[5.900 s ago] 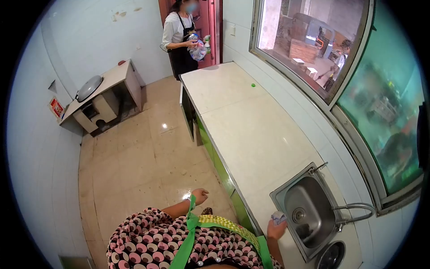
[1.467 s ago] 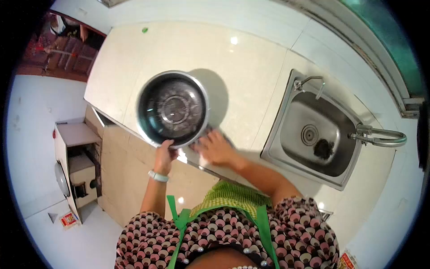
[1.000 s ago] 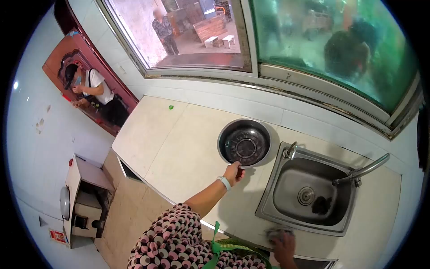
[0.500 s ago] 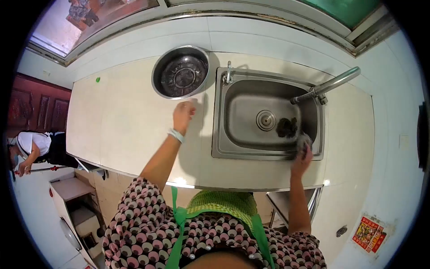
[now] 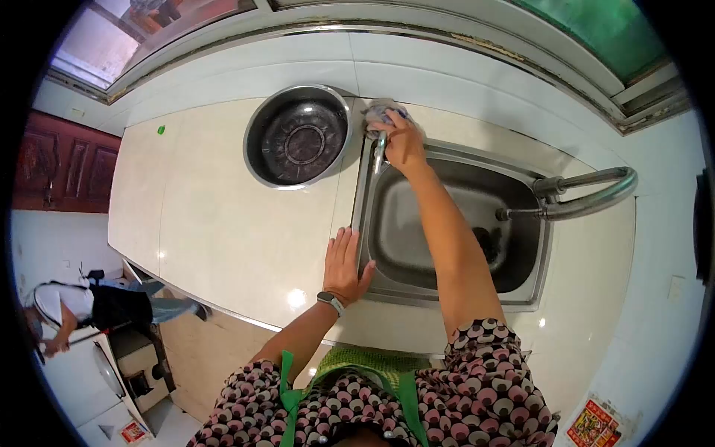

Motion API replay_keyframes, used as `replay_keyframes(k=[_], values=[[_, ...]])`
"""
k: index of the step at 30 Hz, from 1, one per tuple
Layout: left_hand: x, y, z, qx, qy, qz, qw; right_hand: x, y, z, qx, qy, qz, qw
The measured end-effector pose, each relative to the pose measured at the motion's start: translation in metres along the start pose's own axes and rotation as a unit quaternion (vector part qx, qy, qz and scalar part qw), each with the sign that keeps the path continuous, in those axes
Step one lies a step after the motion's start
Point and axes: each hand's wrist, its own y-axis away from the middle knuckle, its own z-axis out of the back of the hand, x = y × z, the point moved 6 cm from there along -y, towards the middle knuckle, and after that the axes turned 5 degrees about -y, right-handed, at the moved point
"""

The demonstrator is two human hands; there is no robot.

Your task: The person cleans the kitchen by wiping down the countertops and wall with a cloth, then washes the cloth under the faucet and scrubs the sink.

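Note:
My right hand (image 5: 404, 143) is closed on a crumpled grey cloth (image 5: 381, 110), pressed to the counter behind the sink's back left corner. Just beside that hand rises the small metal spout (image 5: 380, 153) on the rim. The steel sink (image 5: 398, 223) lies under my right forearm, which hides part of its bowl and the drain. A dark clump (image 5: 488, 243) shows in the bowl, partly covered by the arm. My left hand (image 5: 345, 266) rests flat on the counter at the sink's left edge, fingers stretched out, holding nothing.
A round metal basin (image 5: 257, 160) stands left of the sink. The faucet (image 5: 588, 197) juts out at the sink's right side. A small green scrap (image 5: 161, 130) lies on the counter (image 5: 216, 223) at the far left. Another person (image 5: 97, 305) holds a long handle at lower left.
My right hand has carried the cloth from the sink's front right to its back left corner. My left hand has come down from near the basin onto the counter. The other person has shifted.

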Motion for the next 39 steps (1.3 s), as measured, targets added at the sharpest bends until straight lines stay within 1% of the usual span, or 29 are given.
replay_keyframes(k=[1,3,4,6,7,8,10,11,13,14,16,18,20,21,23,24,25,27,29,31,33,35,37,38,39], values=[[0.001,-0.001,0.000,0.010,0.007,0.005,1.000,0.000,-0.002,0.006,0.001,-0.006,-0.006,1.000],[0.002,0.002,-0.003,0.028,0.015,0.012,0.999,-0.011,0.000,0.023,0.012,0.041,-0.080,0.996],[0.002,0.002,-0.003,0.014,0.012,0.005,1.000,-0.026,0.006,0.035,-0.030,0.026,-0.061,0.997],[0.002,0.001,-0.002,-0.002,0.010,-0.001,1.000,-0.063,0.026,0.060,-0.099,0.076,-0.121,0.985],[0.002,0.001,-0.002,-0.009,0.011,-0.005,1.000,-0.077,0.038,0.078,-0.119,0.085,-0.157,0.977],[0.001,0.002,-0.002,-0.014,0.010,-0.010,1.000,-0.091,0.053,0.097,-0.139,0.093,-0.194,0.967],[0.001,0.002,-0.002,-0.017,0.010,-0.012,1.000,-0.126,0.080,0.123,-0.177,0.243,-0.227,0.926],[0.001,0.001,-0.002,-0.019,0.010,-0.011,1.000,-0.140,0.089,0.130,-0.179,0.244,-0.231,0.925],[0.001,-0.001,-0.001,-0.020,0.013,-0.018,1.000,-0.155,0.109,0.147,-0.244,0.280,-0.308,0.876],[-0.001,0.001,0.001,-0.022,0.017,-0.021,0.999,-0.157,0.113,0.144,-0.242,0.281,-0.309,0.876],[-0.001,0.002,-0.001,-0.015,0.019,-0.018,1.000,-0.149,0.103,0.134,-0.169,0.314,-0.306,0.883],[-0.002,0.001,0.000,-0.009,0.021,-0.027,0.999,-0.122,0.091,0.108,-0.145,0.245,-0.231,0.930],[-0.004,0.001,0.002,-0.012,0.004,-0.026,1.000,-0.070,0.078,0.081,-0.102,0.191,-0.168,0.962],[-0.005,0.001,0.001,-0.015,0.009,-0.035,0.999,-0.043,0.072,0.075,-0.020,0.121,-0.183,0.975],[0.001,0.003,-0.005,0.002,-0.005,-0.019,1.000,-0.023,0.083,0.040,-0.024,-0.007,-0.162,0.986],[0.000,0.003,-0.004,0.006,-0.001,-0.016,1.000,-0.013,0.094,0.036,-0.006,-0.137,-0.227,0.964],[0.000,0.003,-0.004,0.004,0.005,-0.021,1.000,-0.005,0.111,0.030,0.012,-0.264,-0.288,0.920],[-0.001,0.005,-0.002,-0.036,-0.001,-0.032,0.999,0.010,0.156,0.034,-0.049,-0.407,-0.342,0.846],[-0.001,0.006,-0.002,-0.049,-0.010,-0.038,0.998,0.029,0.216,0.060,-0.099,-0.559,-0.446,0.692],[0.002,0.007,-0.006,-0.056,-0.010,-0.029,0.998,0.043,0.269,0.106,-0.155,-0.611,-0.494,0.599],[0.005,0.006,-0.007,-0.044,0.005,-0.026,0.999,0.048,0.316,0.155,-0.197,-0.611,-0.509,0.573],[0.003,0.007,-0.004,-0.031,0.010,-0.016,0.999,0.037,0.363,0.193,-0.266,-0.646,-0.484,0.526],[0.002,0.006,0.003,-0.031,0.015,-0.003,0.999,0.027,0.388,0.220,-0.287,-0.681,-0.457,0.495],[0.003,0.005,0.004,-0.025,0.027,0.003,0.999,0.023,0.393,0.224,-0.276,-0.683,-0.455,0.500],[0.002,0.005,0.004,-0.016,0.039,0.009,0.999,0.020,0.396,0.230,-0.288,-0.692,-0.446,0.489]])
